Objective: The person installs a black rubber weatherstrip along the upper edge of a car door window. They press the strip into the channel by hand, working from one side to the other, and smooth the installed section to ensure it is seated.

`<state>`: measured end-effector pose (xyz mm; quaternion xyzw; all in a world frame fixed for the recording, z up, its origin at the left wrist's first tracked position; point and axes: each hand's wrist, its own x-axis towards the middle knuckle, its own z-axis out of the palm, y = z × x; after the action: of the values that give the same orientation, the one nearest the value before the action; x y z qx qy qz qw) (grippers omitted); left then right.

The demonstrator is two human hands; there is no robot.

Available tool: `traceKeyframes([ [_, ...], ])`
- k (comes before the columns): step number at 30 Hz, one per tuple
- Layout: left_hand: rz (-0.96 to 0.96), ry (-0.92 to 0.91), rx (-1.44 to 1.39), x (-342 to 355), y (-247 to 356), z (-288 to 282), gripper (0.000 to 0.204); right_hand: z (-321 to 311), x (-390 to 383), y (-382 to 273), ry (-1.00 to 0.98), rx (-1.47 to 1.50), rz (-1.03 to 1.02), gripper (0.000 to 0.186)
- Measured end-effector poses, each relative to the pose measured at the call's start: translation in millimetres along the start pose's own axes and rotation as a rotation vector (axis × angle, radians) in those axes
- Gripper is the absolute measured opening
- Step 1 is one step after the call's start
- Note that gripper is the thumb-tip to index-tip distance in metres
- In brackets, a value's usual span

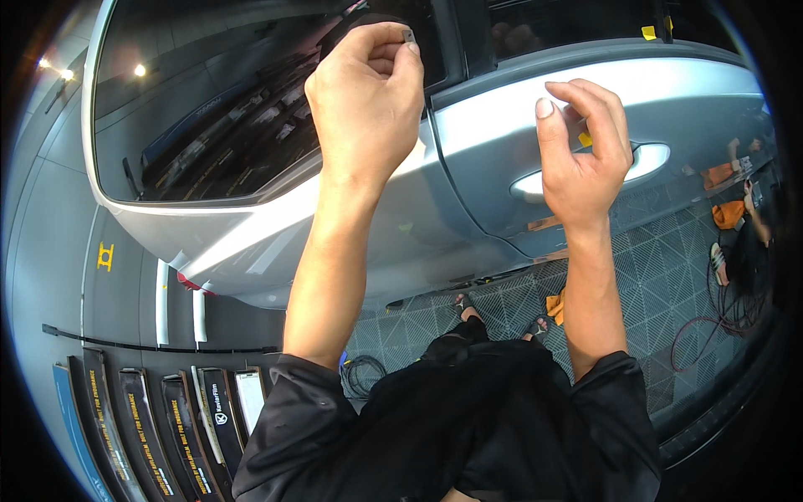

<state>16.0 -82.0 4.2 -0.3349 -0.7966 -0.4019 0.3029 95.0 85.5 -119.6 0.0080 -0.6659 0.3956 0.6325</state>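
My left hand [368,92] is raised in front of the dark rear side window [209,125] of a silver car. Its thumb and forefinger pinch a small, flat, dark grey piece [408,36], too small to name surely. My right hand [590,163] is held up before the silver car door [493,134], with its fingers curved and the thumb a little apart from the forefinger. I see nothing between them. Behind this hand is the silver door handle [651,162], partly hidden, with a yellow tab [585,139] showing between the fingers.
Long boxes [138,418] stand in a row at lower left, beside white rolls [162,305]. Cables [364,376] lie on the grey tiled floor [661,259]. At far right a person's foot in a sandal [718,263] shows near an orange cloth [728,214].
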Motion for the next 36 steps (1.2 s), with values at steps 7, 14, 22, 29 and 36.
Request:
traceKeyframes([
  [7, 0.031, 0.093, 0.100, -6, 5, 14, 0.014, 5, 24, 41, 0.064, -0.240, -0.165, 0.013],
  [14, 0.116, 0.235, 0.134, -7, -1, 27, 0.013, 2, 20, 48, 0.048, -0.205, -0.219, 0.011],
  [22, 0.049, 0.283, 0.165, -14, 0, 35, 0.017, -4, 19, 46, -0.017, -0.150, -0.210, 0.011],
  [29, 0.090, 0.337, 0.146, -17, -2, 45, 0.018, -8, 19, 42, -0.069, -0.115, -0.168, 0.012],
  [36, 0.117, 0.331, 0.152, -17, 0, 51, 0.018, -12, 20, 42, -0.114, -0.083, -0.173, 0.012],
])
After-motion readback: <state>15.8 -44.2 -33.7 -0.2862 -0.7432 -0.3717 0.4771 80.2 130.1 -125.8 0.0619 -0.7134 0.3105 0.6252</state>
